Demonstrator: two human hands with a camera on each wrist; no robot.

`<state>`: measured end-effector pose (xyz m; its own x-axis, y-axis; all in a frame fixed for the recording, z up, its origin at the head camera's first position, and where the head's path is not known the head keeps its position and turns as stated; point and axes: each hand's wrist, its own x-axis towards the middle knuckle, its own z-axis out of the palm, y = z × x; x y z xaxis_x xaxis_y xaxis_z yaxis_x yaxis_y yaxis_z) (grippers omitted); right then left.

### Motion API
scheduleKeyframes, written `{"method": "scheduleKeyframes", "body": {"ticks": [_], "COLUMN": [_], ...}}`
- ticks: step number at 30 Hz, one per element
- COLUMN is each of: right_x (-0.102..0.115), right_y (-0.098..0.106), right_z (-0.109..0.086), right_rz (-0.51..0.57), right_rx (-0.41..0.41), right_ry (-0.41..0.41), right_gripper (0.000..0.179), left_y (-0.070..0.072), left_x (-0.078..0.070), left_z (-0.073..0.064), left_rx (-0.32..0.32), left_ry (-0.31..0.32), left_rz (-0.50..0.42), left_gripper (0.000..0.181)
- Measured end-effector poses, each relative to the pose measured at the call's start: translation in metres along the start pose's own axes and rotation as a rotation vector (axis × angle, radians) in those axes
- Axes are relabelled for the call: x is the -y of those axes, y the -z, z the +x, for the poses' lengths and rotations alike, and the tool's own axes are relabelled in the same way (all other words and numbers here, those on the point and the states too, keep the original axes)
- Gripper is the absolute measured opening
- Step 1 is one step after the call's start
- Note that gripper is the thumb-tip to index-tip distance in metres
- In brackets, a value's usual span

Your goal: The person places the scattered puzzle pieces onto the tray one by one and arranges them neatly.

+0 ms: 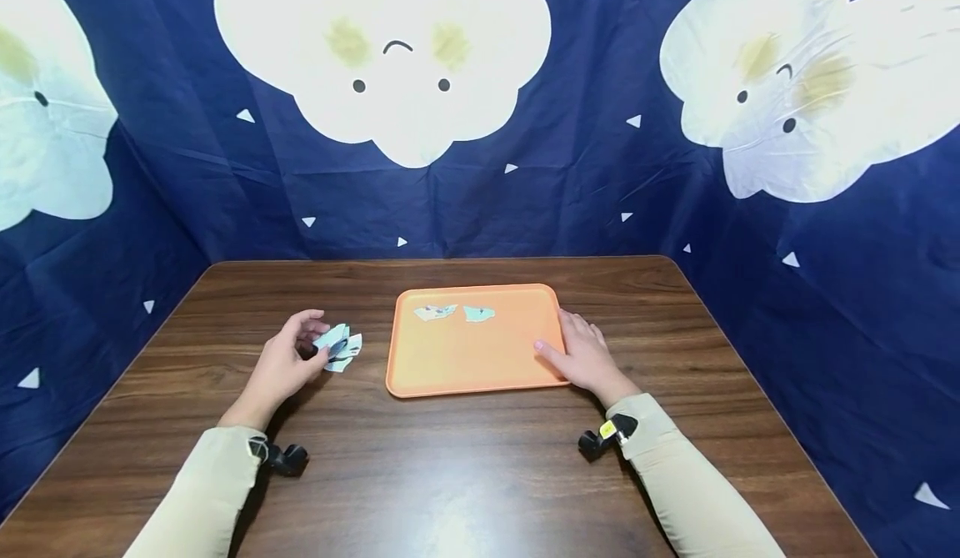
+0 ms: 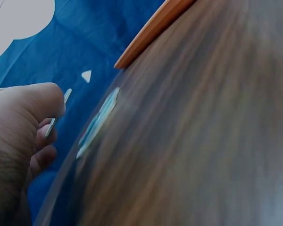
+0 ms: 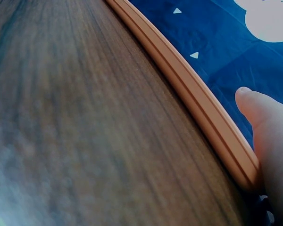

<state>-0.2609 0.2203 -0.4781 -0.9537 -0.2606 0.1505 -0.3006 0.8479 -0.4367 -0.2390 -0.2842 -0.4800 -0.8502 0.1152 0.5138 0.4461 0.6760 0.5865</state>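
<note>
My left hand (image 1: 288, 362) pinches a thin, pale-blue piece of card (image 2: 52, 123) between thumb and fingers, at the left of the table. Under and beside it, several more pale-blue pieces (image 1: 344, 364) lie loosely together on the wood. At the right end of an orange tray (image 1: 465, 366), my right hand (image 1: 588, 358) holds the rim, thumb over the inside and fingers along the outer edge. Two irregular printed pieces lie near the tray's back edge: a longer one (image 1: 435, 313) and a shorter one (image 1: 478, 314).
The brown wooden table (image 1: 420, 475) extends to the front and both sides of the tray. Behind it hangs a dark blue cloth (image 1: 465, 208) with white clouds and small triangles. A small black device (image 1: 288, 459) is strapped to each wrist.
</note>
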Motion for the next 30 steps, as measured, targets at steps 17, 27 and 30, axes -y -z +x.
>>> {"method": "scheduleKeyframes", "body": {"ticks": [17, 27, 30], "right_x": [0.003, 0.003, 0.002], "right_y": [0.001, 0.001, 0.0], "right_z": [-0.001, -0.002, -0.001], "right_rz": [0.009, 0.008, 0.013], "right_rx": [0.01, 0.005, 0.006], "right_ry": [-0.007, -0.012, -0.015], "right_gripper": [0.092, 0.092, 0.092], "left_y": [-0.039, -0.058, -0.064], "left_x": [-0.044, -0.06, -0.063], "left_z": [0.042, 0.057, 0.06], "left_rx": [0.059, 0.108, 0.113], "left_ry": [-0.062, -0.052, -0.054], "left_rz": [-0.105, -0.078, -0.099], "left_gripper": [0.063, 0.064, 0.064]}}
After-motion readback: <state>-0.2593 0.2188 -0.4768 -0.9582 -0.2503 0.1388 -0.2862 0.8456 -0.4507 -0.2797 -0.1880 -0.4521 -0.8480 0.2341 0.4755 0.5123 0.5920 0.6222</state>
